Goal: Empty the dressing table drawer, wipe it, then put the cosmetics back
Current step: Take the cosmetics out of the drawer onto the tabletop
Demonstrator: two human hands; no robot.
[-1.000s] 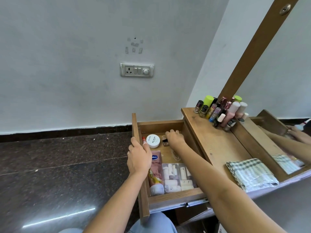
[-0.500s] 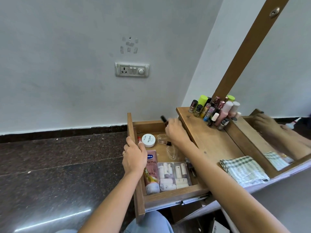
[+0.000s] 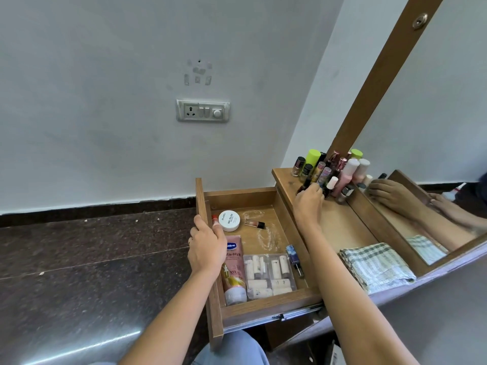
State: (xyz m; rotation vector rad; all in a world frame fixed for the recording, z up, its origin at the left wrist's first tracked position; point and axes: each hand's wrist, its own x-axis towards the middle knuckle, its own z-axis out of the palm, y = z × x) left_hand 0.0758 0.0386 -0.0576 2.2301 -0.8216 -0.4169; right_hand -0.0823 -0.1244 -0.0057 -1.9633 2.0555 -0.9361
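Observation:
The wooden drawer [image 3: 259, 309] is pulled out of the dressing table. My left hand [image 3: 207, 243] grips the drawer's left wall. Inside lie a white round jar [image 3: 229, 220], a pink lotion tube [image 3: 234, 270], a clear case of small white tubes [image 3: 267, 275], a small bottle with a black cap [image 3: 254, 223] and a blue bottle [image 3: 293, 256]. My right hand [image 3: 308, 200] is on the tabletop [image 3: 340, 225], closed on a small dark bottle [image 3: 305, 183] at the edge of a cluster of nail polish bottles [image 3: 332, 169].
A checked cloth [image 3: 376, 266] lies folded on the tabletop near the front. A mirror [image 3: 427, 143] in a wooden frame stands behind the bottles. A switch plate [image 3: 203, 111] is on the white wall. Dark stone floor [image 3: 87, 267] spreads to the left.
My right hand has lifted a small dark bottle out of the drawer and carried it right onto the tabletop beside the other bottles. My left hand has stayed on the drawer's wall.

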